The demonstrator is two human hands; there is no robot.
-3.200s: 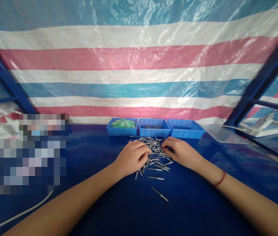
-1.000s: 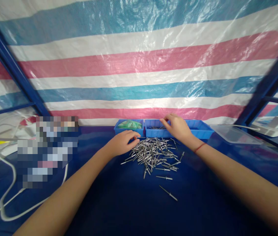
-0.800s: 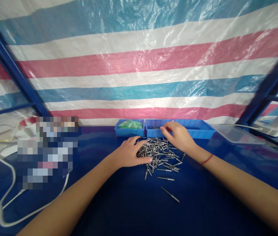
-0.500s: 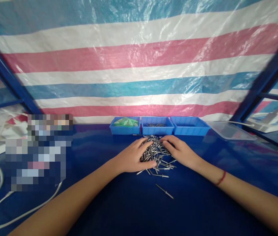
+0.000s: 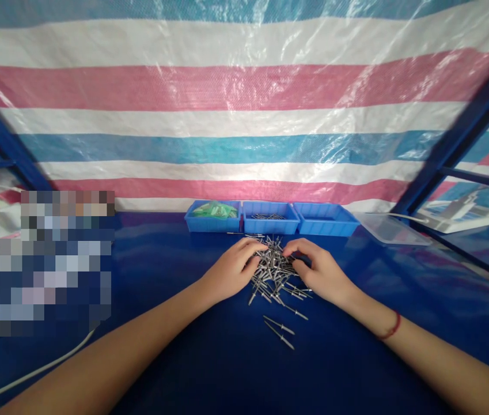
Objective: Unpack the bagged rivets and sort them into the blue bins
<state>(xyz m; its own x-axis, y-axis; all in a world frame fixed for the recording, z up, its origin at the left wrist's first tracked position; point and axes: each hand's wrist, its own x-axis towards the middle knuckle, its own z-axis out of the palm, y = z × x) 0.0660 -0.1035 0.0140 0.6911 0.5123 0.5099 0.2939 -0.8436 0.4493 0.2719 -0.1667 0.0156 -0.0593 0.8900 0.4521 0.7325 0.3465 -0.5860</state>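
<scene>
A loose pile of silver blind rivets (image 5: 273, 268) lies on the blue table. At its left side my left hand (image 5: 233, 268) rests with curved fingers, thumb and forefinger apart, touching the rivets. From the right, my right hand (image 5: 319, 268) bends its fingers in to the edge of the pile, with a gap between thumb and forefinger. Both hands look open; the fingertips among the rivets are partly hidden. Nearer to me, a stray blind rivet (image 5: 279, 335) lies beside another one, apart from the pile.
Behind the pile stand three blue bins in a row: one with a green plastic bag (image 5: 215, 210), a middle bin (image 5: 270, 226) with some rivets, and a right bin (image 5: 325, 227). A clear plastic lid (image 5: 393, 230) lies farther right. A white cable (image 5: 37, 372) runs at left.
My left thumb has drawn in toward its forefinger. The pile has shifted and spread a little, and a second rivet now lies beside the stray one in front.
</scene>
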